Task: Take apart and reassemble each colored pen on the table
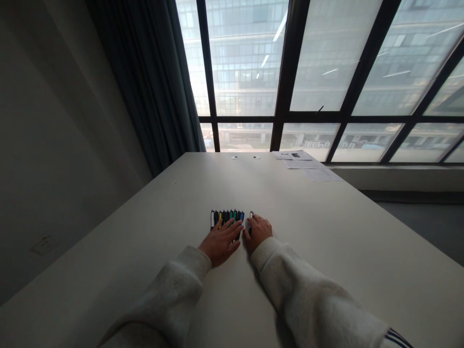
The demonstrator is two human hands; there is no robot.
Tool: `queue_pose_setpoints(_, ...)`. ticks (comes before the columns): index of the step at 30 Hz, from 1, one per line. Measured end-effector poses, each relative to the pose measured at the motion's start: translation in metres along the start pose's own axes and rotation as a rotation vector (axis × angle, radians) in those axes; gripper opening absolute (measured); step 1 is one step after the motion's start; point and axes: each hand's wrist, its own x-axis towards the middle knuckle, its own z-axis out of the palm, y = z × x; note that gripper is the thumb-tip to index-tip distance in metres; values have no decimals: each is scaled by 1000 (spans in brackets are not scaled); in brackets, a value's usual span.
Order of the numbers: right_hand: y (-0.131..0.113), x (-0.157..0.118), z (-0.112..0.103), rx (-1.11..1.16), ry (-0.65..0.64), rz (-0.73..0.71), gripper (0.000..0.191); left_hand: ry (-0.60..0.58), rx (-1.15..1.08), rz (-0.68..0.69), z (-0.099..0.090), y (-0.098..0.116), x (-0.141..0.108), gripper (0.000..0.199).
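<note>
We have a row of pens point(212, 220) side by side on the pale worktop point(181, 208), in the middle of it and just ahead of our hands, with their tops pointing toward the window point(246, 58). The pen at the left end has a white body; among the dark ones after it we can pick out yellow and green, and blue at the right end. Just beside that end, apart from the row by a narrow gap, is a single pen with a white top point(251, 213).

Our left hand point(220, 243) lies over the lower part of the row, palm down, its fingers released and stretched across the pens. Our right hand point(258, 230) is at the single pen, its fingers bent around it and covering much of it; we cannot tell whether they grip it or only touch it. Both our wrists are in light grey sleeves point(290, 275), the right one with dark stripes farther up.

Farther out, near the far edge of the worktop, we see two small round fittings point(256, 157) with dark centres, and to their right some printed papers point(300, 163). Beyond stands the dark-framed window, with a dark curtain point(155, 87) at its left and a building outside.
</note>
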Motion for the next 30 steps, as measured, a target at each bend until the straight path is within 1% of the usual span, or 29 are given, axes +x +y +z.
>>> queue_pose_setpoints(4,-1,-1,0,-8,-3,0,48,-22,5,-12,-2,1,1,53)
queue_pose_setpoints(11,0,0,0,-14,-8,-6,49,40,9,-40,5,-2,2,54)
queue_pose_setpoints(26,2,1,2,-32,-15,-11,45,34,21,-58,5,-7,6,53)
queue_pose_setpoints(30,0,0,0,-27,-1,-4,48,41,23,-51,6,-11,7,53)
